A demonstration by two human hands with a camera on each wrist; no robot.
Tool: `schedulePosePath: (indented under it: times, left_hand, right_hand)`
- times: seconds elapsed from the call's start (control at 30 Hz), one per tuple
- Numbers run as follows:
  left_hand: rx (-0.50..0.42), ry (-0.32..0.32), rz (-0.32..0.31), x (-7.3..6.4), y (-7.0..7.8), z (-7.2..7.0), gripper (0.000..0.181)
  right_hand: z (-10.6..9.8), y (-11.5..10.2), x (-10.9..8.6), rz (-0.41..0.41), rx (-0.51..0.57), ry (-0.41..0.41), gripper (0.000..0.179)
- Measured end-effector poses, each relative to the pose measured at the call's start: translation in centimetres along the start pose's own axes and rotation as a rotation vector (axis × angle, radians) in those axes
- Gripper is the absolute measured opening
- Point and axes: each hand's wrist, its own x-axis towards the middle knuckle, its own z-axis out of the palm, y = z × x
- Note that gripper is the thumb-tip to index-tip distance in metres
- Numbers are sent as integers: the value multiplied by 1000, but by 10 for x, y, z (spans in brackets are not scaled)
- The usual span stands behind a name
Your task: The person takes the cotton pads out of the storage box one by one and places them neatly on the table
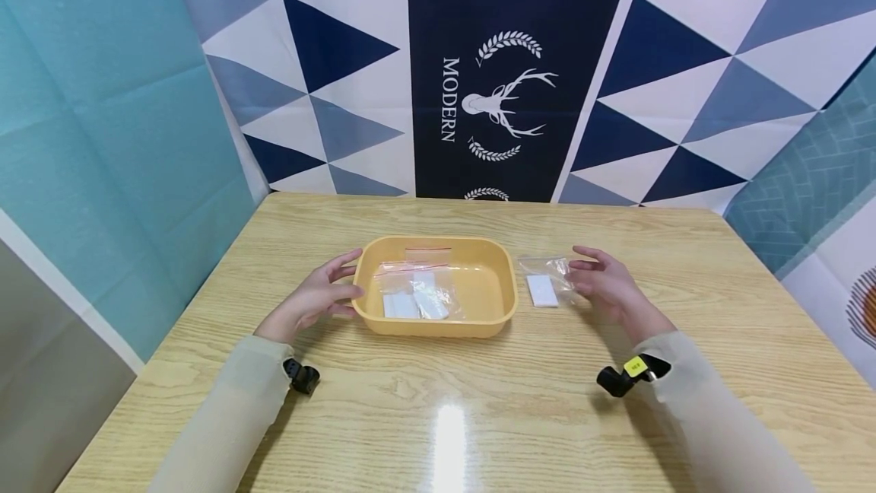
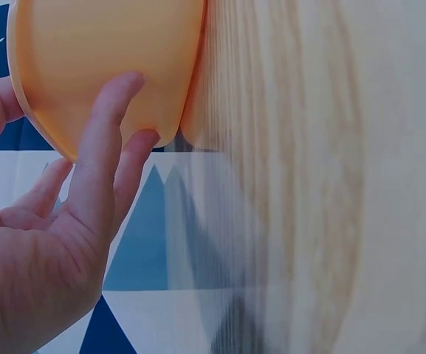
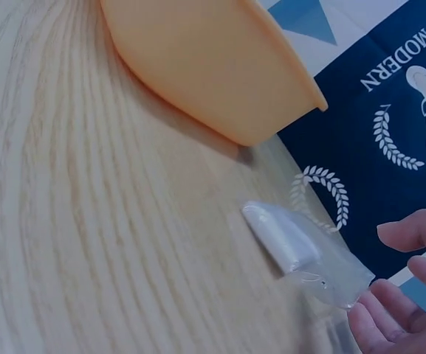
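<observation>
A yellow plastic basin (image 1: 489,272) sits on the table. My left hand (image 1: 318,295) holds its left end, with the thumb over the rim and other fingers (image 2: 105,118) against the outer wall. Inside lie clear zip bags (image 1: 445,291) with red seal lines and flat white pieces (image 1: 401,306). Right of the basin lies another clear zip bag (image 1: 547,266) with a white rectangular piece (image 1: 542,291) in it. At that bag's right edge is my right hand (image 1: 609,287). In the right wrist view its fingertips touch the bag's edge, while the thumb stands apart.
The wood-grain table (image 1: 383,417) ends at a patterned cloth backdrop (image 1: 342,74) behind the basin. Teal cloth (image 1: 103,135) hangs at the left side. Small black cameras sit on both wrists.
</observation>
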Motion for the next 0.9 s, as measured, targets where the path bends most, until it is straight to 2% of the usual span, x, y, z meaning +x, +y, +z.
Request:
schedulePosePath:
  times: [0.2, 0.4, 0.9]
  left_hand:
    - [-4, 4, -1, -1, 1, 1, 78]
    - [-1, 7, -5, 0, -1, 1, 78]
    - [4, 18, -10, 0, -1, 0, 76]
  right_hand:
    - [0, -8, -2, -25, -44, -8, 68]
    - [4, -13, -3, -6, -97, -1, 67]
    - [22, -27, 1, -1, -66, -32, 67]
